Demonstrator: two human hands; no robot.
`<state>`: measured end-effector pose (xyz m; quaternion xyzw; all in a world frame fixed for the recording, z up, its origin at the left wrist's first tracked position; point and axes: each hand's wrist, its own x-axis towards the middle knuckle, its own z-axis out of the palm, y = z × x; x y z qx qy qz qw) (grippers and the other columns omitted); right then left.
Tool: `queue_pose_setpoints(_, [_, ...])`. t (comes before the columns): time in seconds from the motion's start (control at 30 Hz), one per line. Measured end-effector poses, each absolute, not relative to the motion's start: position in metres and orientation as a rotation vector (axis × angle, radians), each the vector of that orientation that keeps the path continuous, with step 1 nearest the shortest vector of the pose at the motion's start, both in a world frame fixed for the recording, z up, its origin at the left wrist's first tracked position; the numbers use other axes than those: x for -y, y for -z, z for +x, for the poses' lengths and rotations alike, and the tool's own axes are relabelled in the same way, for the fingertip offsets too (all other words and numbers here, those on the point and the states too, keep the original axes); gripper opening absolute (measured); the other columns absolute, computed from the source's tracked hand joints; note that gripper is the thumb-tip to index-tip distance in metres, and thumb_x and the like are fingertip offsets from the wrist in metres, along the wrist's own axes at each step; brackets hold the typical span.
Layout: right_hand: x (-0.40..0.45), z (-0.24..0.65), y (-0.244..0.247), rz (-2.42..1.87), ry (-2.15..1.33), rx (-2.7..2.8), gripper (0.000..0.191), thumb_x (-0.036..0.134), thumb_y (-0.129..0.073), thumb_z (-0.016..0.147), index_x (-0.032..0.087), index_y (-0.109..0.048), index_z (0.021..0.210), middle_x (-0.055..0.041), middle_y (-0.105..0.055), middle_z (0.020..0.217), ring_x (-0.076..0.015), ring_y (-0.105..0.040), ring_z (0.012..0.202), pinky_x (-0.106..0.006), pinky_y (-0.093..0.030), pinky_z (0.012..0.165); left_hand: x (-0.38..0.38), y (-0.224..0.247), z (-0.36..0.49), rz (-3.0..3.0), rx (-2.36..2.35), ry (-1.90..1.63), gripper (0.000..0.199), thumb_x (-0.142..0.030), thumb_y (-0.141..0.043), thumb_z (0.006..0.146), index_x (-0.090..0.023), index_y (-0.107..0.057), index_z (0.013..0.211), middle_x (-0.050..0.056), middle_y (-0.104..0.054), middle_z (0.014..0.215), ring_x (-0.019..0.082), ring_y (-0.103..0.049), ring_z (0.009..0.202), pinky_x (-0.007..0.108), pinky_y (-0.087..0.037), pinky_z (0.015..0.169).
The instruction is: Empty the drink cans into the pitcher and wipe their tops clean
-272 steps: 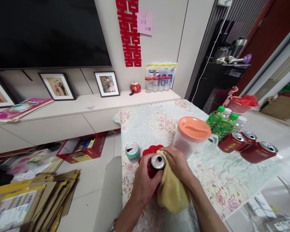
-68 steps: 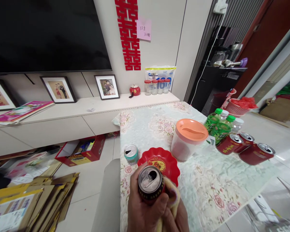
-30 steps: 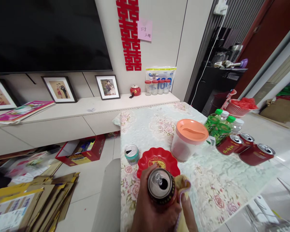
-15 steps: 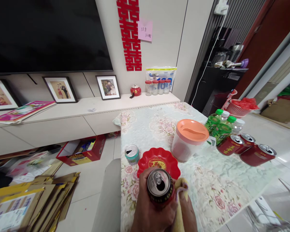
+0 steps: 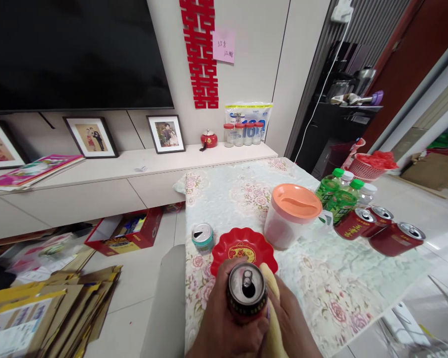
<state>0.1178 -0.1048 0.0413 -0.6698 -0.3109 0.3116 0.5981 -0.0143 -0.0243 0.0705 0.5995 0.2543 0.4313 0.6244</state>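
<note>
An opened dark can (image 5: 247, 290) is upright in my left hand (image 5: 224, 318), whose fingers wrap round it. My right hand (image 5: 293, 318) presses a yellow cloth (image 5: 274, 318) against the can's right side. Just beyond the can lies a red scalloped plate (image 5: 242, 248), partly hidden by my hands. A small teal can (image 5: 202, 238) stands left of the plate, and a clear pitcher with an orange lid (image 5: 293, 214) stands behind it to the right.
Red cans (image 5: 397, 241) and green-capped bottles (image 5: 341, 199) stand on the right of the flowered tablecloth (image 5: 328, 298). A grey seat (image 5: 164, 303) adjoins the table's left edge. Flattened cardboard (image 5: 67, 303) and a red box (image 5: 129, 231) are on the floor at left.
My right hand and the cloth have shifted along the can's right side, and the cloth's top edge now sits higher and further left. My left hand still grips the can.
</note>
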Motion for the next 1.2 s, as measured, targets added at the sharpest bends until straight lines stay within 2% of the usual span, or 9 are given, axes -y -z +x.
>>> queue_pose_setpoints(0.13, [0.105,0.135,-0.052,-1.831,-0.566,0.945,0.055,0.070,-0.058,0.092,0.026,-0.075,0.120,-0.0094,-0.071,0.106,-0.0297,-0.066,0.100,-0.043,-0.054,0.091,0.014,-0.069,-0.009,1.367,-0.599,-1.020,0.065,-0.030,-0.086,0.068,-0.022,-0.061,0.128,0.010,-0.071,0.121,0.031,-0.072,0.111,0.041,-0.061,0.096])
queue_pose_setpoints(0.27, [0.107,0.151,-0.057,-1.899,-0.438,1.024,0.055,0.064,-0.046,0.101,0.030,-0.065,0.139,-0.0090,-0.064,0.113,-0.0276,-0.063,0.107,-0.042,-0.052,0.095,-0.002,-0.063,-0.003,1.447,-0.623,-0.947,0.068,-0.038,-0.087,0.073,-0.023,-0.060,0.134,0.012,-0.069,0.131,0.033,-0.068,0.120,0.044,-0.058,0.102])
queue_pose_setpoints(0.43, [0.091,0.161,-0.055,-1.926,-0.268,1.086,0.043,0.049,-0.045,0.105,0.029,-0.066,0.136,-0.0067,-0.059,0.106,-0.0226,-0.064,0.096,-0.036,-0.053,0.085,-0.020,-0.045,0.007,1.591,-0.698,-0.922,0.062,-0.038,-0.083,0.078,-0.022,-0.060,0.133,0.012,-0.068,0.133,0.033,-0.065,0.125,0.050,-0.050,0.111])
queue_pose_setpoints(0.63, [0.057,0.165,-0.031,-1.859,-0.153,1.186,0.032,0.035,-0.051,0.100,0.028,-0.072,0.124,-0.0042,-0.062,0.102,-0.0191,-0.065,0.091,-0.031,-0.052,0.081,-0.029,-0.027,0.017,1.559,-0.692,-0.781,0.065,-0.038,-0.082,0.078,-0.023,-0.052,0.134,0.012,-0.062,0.136,0.033,-0.061,0.126,0.051,-0.048,0.112])
queue_pose_setpoints(0.87, [0.039,0.160,-0.031,-1.851,-0.250,1.387,0.042,0.018,-0.041,0.099,0.025,-0.066,0.132,-0.0054,-0.059,0.105,-0.0188,-0.063,0.095,-0.032,-0.051,0.086,-0.033,-0.018,0.013,1.593,-0.662,-0.766,0.068,-0.035,-0.076,0.082,-0.024,-0.043,0.141,0.013,-0.055,0.143,0.034,-0.054,0.135,0.054,-0.041,0.117])
queue_pose_setpoints(0.97, [0.040,0.159,-0.034,-1.973,-0.313,1.488,0.041,0.016,-0.042,0.099,0.025,-0.065,0.131,-0.0063,-0.058,0.107,-0.0196,-0.060,0.094,-0.032,-0.051,0.083,-0.031,-0.023,0.011,1.653,-0.626,-0.759,0.070,-0.044,-0.074,0.086,-0.023,-0.041,0.143,0.015,-0.055,0.140,0.035,-0.055,0.132,0.055,-0.043,0.114])
queue_pose_setpoints(1.03, [0.039,0.157,-0.036,-2.105,-0.328,1.544,0.037,0.017,-0.047,0.100,0.026,-0.066,0.130,-0.0069,-0.058,0.107,-0.0215,-0.059,0.095,-0.031,-0.049,0.079,-0.030,-0.025,0.010,1.693,-0.642,-0.775,0.063,-0.048,-0.068,0.091,-0.022,-0.042,0.142,0.015,-0.053,0.139,0.034,-0.054,0.132,0.054,-0.043,0.113])
queue_pose_setpoints(1.13, [0.036,0.152,-0.037,-2.310,-0.286,1.638,0.036,0.016,-0.050,0.100,0.027,-0.068,0.128,-0.0094,-0.059,0.109,-0.0261,-0.058,0.102,-0.032,-0.047,0.079,-0.028,-0.028,0.010,1.751,-0.729,-0.818,0.051,-0.048,-0.061,0.096,-0.023,-0.048,0.138,0.014,-0.051,0.140,0.033,-0.050,0.137,0.054,-0.040,0.117])
queue_pose_setpoints(1.2, [0.033,0.148,-0.035,-2.398,-0.253,1.673,0.035,0.012,-0.049,0.098,0.025,-0.071,0.122,-0.0118,-0.061,0.108,-0.0292,-0.057,0.104,-0.035,-0.047,0.080,-0.028,-0.029,0.009,1.778,-0.762,-0.824,0.052,-0.048,-0.062,0.095,-0.023,-0.048,0.139,0.014,-0.050,0.141,0.033,-0.047,0.140,0.054,-0.038,0.119])
